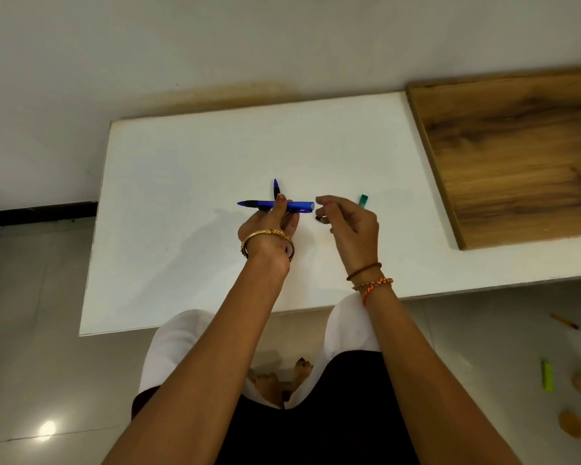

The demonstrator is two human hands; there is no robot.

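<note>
My left hand [271,226] pinches a blue pen [265,205] that lies crosswise above the white table [182,196], its tip pointing left and its open rear end pointing right. Behind that hand a second blue pen [276,188] stands nearly upright, its lower part hidden by my fingers. My right hand [349,223] hovers just right of the pen's open end, fingers curled, with a small dark piece [320,218] at its fingertips. A teal pen part [363,200] sticks out beyond my right hand.
A wooden board [517,156] covers the table's right end. On the floor at the right lie a green marker [547,375], a pencil [563,321] and a brown patch [572,424]. My knees and feet show under the table's near edge.
</note>
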